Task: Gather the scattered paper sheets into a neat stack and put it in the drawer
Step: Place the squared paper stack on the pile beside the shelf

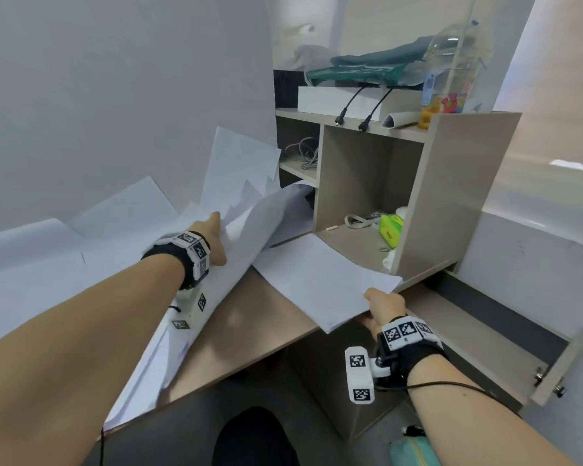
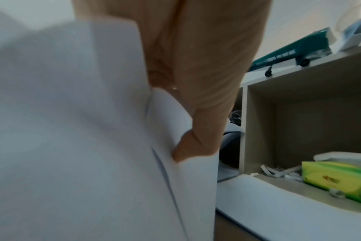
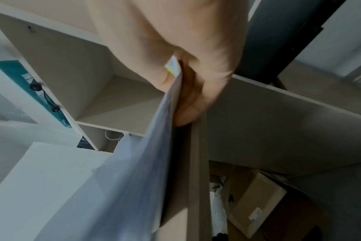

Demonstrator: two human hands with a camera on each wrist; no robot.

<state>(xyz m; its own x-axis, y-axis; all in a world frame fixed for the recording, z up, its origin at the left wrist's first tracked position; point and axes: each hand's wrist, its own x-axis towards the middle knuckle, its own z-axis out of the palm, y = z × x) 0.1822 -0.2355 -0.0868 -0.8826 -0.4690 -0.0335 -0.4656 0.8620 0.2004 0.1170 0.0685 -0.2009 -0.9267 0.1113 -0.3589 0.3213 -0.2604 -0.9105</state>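
White paper sheets lie scattered over the wooden desk [image 1: 246,334]. My left hand [image 1: 212,237] grips a bundle of curled, fanned sheets [image 1: 249,210] lifted off the desk; in the left wrist view the thumb [image 2: 196,135] presses on that paper [image 2: 82,130]. My right hand [image 1: 382,306] pinches the near corner of a thin flat pile of sheets [image 1: 320,280] that overhangs the desk edge; in the right wrist view the fingers [image 3: 188,97] lie under the pile [image 3: 134,187] and the thumb on top. The drawer [image 1: 498,334] stands pulled open at the right, with nothing visible inside it.
A beige shelf unit [image 1: 451,196] stands on the desk behind the sheets, with a green tissue pack [image 1: 391,228], cables and clutter in and on it. More sheets [image 1: 31,264] cover the desk's left side. Below the desk are a cabinet and floor clutter.
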